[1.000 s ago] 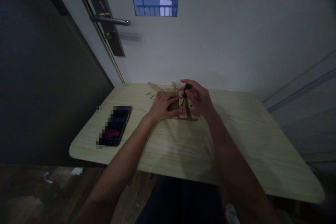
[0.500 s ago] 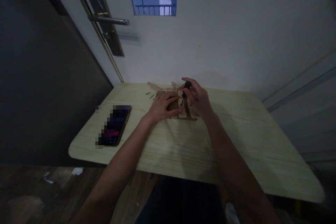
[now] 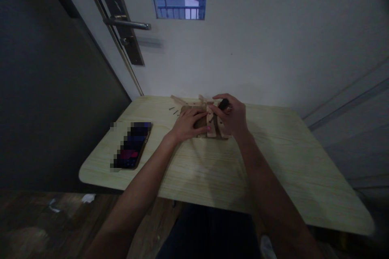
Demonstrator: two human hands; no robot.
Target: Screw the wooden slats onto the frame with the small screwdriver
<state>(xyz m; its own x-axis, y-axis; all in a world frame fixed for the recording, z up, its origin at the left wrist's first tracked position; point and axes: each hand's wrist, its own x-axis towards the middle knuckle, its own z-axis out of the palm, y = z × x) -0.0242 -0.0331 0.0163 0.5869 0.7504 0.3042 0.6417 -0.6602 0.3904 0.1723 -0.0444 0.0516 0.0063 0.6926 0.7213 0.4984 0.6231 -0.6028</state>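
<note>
My left hand [image 3: 190, 124] lies with fingers spread on a brown wooden board [image 3: 199, 123], its fingertips at the edge of a pale wooden strip [image 3: 212, 129]. In my right hand [image 3: 233, 115] is a black-handled screwdriver [image 3: 224, 104], tilted to the right, its lower end pointing down toward the strip. A small dark spot, maybe a screw or hole [image 3: 210, 122], shows on the strip; the exact contact is too small to make out. A second pale piece [image 3: 224, 130] sits partly hidden under my right hand. Several loose screws [image 3: 175, 112] lie left of the board.
Pale wooden sticks [image 3: 178, 100] lie behind the board, near the white door [image 3: 258, 40]. A phone [image 3: 133, 145], partly pixelated, rests at the left of the light wood-grain table [image 3: 194, 178]. The door handle [image 3: 130, 24] juts out above the table's back left.
The screwdriver handle has tipped over to the right, and my right hand has shifted slightly right and down with it. My left hand stays in place on the board.
</note>
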